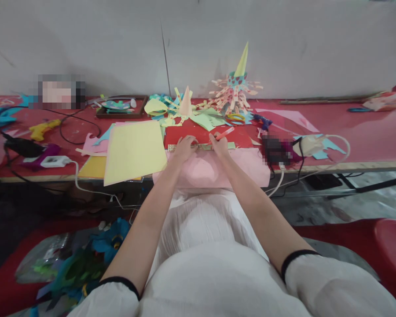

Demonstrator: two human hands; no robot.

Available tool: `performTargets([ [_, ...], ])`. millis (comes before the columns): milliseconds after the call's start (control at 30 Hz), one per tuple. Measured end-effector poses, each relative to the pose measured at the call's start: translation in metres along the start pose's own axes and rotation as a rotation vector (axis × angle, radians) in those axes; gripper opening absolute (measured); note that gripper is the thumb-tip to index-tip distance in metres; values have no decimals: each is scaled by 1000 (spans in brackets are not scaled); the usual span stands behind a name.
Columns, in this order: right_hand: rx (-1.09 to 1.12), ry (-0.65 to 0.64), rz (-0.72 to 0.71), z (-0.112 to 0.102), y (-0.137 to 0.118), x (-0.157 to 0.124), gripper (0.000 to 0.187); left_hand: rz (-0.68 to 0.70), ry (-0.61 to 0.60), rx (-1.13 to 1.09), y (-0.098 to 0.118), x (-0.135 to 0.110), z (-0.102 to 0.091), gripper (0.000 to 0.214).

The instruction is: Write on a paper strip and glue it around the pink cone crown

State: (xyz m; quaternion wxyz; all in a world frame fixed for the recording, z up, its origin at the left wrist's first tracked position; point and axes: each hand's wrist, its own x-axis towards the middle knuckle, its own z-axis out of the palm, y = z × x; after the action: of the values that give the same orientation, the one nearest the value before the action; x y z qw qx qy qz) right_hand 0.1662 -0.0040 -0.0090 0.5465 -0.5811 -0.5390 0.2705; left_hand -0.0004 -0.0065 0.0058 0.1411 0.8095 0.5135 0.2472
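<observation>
A red sheet of paper (176,133) lies on the table in front of me, with a pale patterned ruler (231,145) across its near edge. My left hand (185,149) presses on the ruler's left part, fingers and thumb spread over its width. In my right hand (219,144) is a slim red pen (226,133), held in a writing grip with its upper end slanting up to the right. Its tip is hidden by my fingers, near the ruler. Pink paper (214,169) lies under my wrists and hangs over the table edge.
A yellow sheet (135,149) sits at left. Behind are a peach paper cone (185,103), a tall yellow-topped paper figure (238,83) and yellow-handled scissors (235,118). Glue guns (44,130) and cables (92,190) lie at left; a white plug (312,144) is at right.
</observation>
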Motion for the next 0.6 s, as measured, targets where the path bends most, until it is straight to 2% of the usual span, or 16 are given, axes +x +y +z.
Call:
performTargets([
  [200,33,2,-12,-2,-6,-3,40,-12,14,10,-1,1,2,15],
  [367,7,-79,-89,-3,-11,-6,41,6,11,14,-3,1,3,23],
  [600,29,-120,-78,-1,-10,-4,33,33,5,15,1,0,0,21],
])
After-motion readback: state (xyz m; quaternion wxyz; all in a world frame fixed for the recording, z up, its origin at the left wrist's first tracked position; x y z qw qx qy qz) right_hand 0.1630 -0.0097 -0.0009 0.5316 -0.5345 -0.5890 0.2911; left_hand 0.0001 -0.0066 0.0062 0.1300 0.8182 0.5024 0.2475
